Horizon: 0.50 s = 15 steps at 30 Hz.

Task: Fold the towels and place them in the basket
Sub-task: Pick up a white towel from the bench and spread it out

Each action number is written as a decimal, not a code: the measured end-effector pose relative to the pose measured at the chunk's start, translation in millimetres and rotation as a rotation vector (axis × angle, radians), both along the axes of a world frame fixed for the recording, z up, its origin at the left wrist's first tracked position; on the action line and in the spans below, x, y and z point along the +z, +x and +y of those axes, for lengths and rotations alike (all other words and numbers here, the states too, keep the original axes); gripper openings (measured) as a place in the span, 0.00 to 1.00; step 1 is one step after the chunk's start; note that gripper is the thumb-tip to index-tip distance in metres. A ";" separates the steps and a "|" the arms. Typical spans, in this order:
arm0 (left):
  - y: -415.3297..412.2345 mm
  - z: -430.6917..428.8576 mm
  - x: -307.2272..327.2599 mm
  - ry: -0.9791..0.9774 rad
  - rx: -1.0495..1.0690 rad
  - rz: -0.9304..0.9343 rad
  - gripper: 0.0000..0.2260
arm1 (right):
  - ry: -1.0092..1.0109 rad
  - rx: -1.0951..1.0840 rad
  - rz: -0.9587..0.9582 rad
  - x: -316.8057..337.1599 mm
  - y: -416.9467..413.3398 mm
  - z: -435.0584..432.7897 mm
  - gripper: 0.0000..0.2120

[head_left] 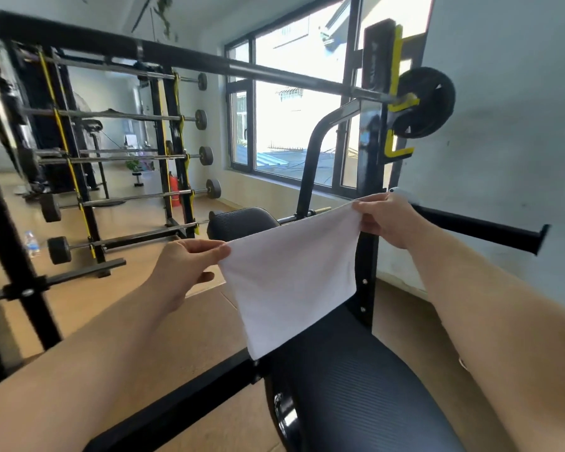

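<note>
I hold a white towel (291, 272) in the air in front of me, stretched between my two hands. My left hand (183, 272) pinches its upper left corner between thumb and fingertips. My right hand (385, 220) pinches the upper right corner in the same way. The right hand sits higher than the left, so the top edge of the towel slopes upward to the right. Below that edge the cloth hangs flat as a roughly rectangular panel. I cannot tell whether it is a single layer or doubled.

The lower corner of the towel hangs free in front of the black ribbed seat pad (356, 386) of a weight bench. A second, smaller black pad (242, 223) shows just behind the towel's top edge.

Above the bench, a barbell (274, 70) rests on yellow hooks of a black frame, with a black weight plate (426, 102) on its right end. A black bar (480, 228) projects to the right behind my right hand.

To the left stands a rack (177, 158) carrying several barbells one above another. A red fire extinguisher (174, 190) stands near its foot, and a water bottle (31, 244) stands on the wooden floor (144, 321) at far left. A large dark-framed window (294, 119) fills the back wall.
</note>
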<state>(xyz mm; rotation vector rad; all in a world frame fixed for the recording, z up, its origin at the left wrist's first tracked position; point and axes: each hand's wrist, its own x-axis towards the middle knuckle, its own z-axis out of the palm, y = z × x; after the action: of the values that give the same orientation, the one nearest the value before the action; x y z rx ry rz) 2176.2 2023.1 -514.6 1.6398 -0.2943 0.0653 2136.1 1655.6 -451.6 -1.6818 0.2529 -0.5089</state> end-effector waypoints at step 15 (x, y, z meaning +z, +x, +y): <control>-86.9 25.6 4.5 -0.078 0.184 -0.105 0.10 | -0.059 0.024 0.021 -9.7 -138.6 36.5 0.09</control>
<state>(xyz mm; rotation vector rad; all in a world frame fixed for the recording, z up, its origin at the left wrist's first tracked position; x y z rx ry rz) 2089.3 2048.6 -510.1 1.5849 -0.2174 0.2990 1997.5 1692.1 -461.3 -1.7459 0.2344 -0.4855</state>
